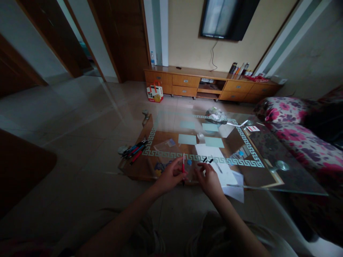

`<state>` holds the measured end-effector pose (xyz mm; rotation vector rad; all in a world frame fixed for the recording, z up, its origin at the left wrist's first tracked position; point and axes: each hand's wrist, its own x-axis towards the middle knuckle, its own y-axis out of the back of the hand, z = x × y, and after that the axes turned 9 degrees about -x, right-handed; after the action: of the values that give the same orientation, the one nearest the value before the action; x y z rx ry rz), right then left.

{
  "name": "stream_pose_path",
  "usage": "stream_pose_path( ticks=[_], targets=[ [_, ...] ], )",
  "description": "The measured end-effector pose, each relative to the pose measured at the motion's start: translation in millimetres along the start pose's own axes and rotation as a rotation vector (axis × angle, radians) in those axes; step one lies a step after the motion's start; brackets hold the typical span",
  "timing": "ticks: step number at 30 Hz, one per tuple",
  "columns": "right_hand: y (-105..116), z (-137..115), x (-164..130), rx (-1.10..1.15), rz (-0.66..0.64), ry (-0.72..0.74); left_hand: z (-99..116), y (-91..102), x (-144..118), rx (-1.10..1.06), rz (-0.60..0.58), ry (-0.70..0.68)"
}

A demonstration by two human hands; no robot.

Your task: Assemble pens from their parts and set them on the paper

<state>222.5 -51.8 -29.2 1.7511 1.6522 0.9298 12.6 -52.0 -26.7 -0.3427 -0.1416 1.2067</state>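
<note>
Over the near edge of the glass coffee table [166, 171], my left hand [174, 175] is closed around a slim red pen [183, 167]. The pen stands upright, with a thin pale tip at the top and a dark lower end. Just to its right is my right hand [207, 176], its fingers bent together; what they hold, if anything, is too small to make out. Two short black pieces [208, 160] show just beyond its knuckles. White paper sheets [225, 175] lie beside and beyond this hand, with a thin pen-like stick [219, 167] on them.
Several pens [135, 150] lie bunched at the table's left corner. A clear plastic bag [216, 116] sits near the far edge, and a red-and-white card [252, 128] at the right. A flowered sofa [316, 153] flanks the table; a low cabinet [184, 80] stands beyond.
</note>
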Motion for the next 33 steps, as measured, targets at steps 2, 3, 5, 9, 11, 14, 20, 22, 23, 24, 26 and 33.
stream_pose_path(
  ticks=[2,3,5,9,11,14,20,22,23,24,26,33],
  targets=[
    [-0.3,2.1,-1.6,-0.151,-0.006,0.019,1.7,-0.1,1.2,-0.023,0.053,0.004],
    [-1.1,2.6,-2.4,-0.19,-0.02,0.014,2.2,0.1,1.9,-0.037,0.077,0.004],
    [-2.9,3.1,-3.5,-0.234,-0.047,-0.005,2.3,1.1,3.3,-0.065,0.119,0.002],
    [-3.9,3.2,-4.8,-0.31,-0.064,-0.051,1.1,3.5,5.9,-0.097,0.184,-0.035],
    [-3.4,3.3,-5.1,-0.339,-0.068,-0.062,1.7,3.6,6.5,-0.098,0.201,-0.049],
    [-3.5,3.9,-5.4,-0.372,-0.082,-0.073,4.7,2.0,6.1,-0.097,0.206,-0.041],
    [-7.1,5.9,-5.0,-0.451,-0.103,-0.07,8.9,-1.3,5.0,-0.084,0.201,-0.026],
    [-7.9,6.3,-4.9,-0.463,-0.106,-0.062,8.4,-1.1,5.3,-0.083,0.199,-0.025],
    [-8.0,6.4,-5.0,-0.466,-0.106,-0.057,8.0,-0.8,5.4,-0.082,0.2,-0.026],
    [-8.0,6.4,-5.0,-0.467,-0.107,-0.055,7.6,-0.6,5.6,-0.08,0.2,-0.029],
    [-7.3,5.9,-5.0,-0.462,-0.109,-0.056,6.8,0.0,5.8,-0.078,0.199,-0.029],
    [-4.2,2.8,-5.4,-0.443,-0.102,-0.071,5.4,1.2,5.3,-0.067,0.198,-0.035]
  ],
)
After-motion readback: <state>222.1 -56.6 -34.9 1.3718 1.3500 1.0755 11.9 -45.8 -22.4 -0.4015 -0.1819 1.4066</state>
